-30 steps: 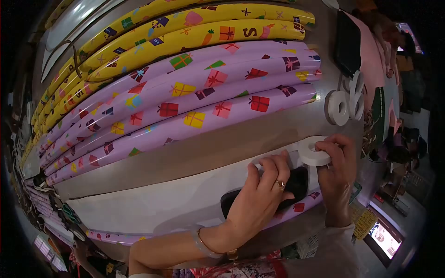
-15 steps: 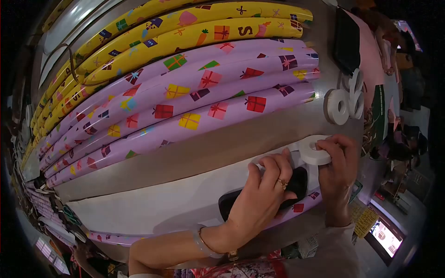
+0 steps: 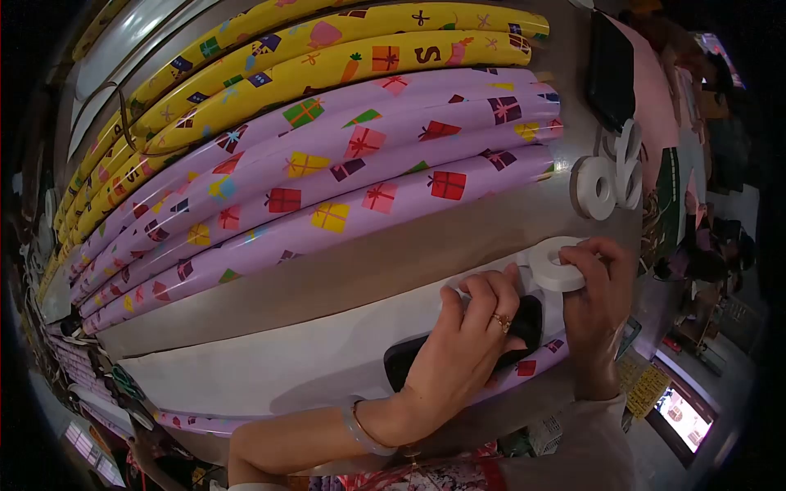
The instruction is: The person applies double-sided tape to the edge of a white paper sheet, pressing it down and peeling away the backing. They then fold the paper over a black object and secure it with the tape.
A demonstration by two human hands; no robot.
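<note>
My left hand (image 3: 468, 344) presses flat on a black object (image 3: 458, 348) lying on the white back of a sheet of purple gift wrap (image 3: 278, 364) spread on the metal table (image 3: 344, 266). Its fingertips touch a strip of tape near the sheet's far edge. My right hand (image 3: 596, 307) holds a white tape roll (image 3: 555, 263) just right of the left fingertips, pinched between thumb and fingers. A ring sits on the left hand and a bangle on its wrist.
Several rolls of purple gift-pattern paper (image 3: 327, 184) and yellow patterned paper (image 3: 270, 61) lie across the table's far side. More white tape rolls (image 3: 610, 184) stand at the right, beside a black tablet-like slab (image 3: 610, 74). The table edge drops off at the right.
Almost nothing has moved. My left fingers have slid slightly right along the paper edge toward the tape roll; my right hand keeps the roll in place.
</note>
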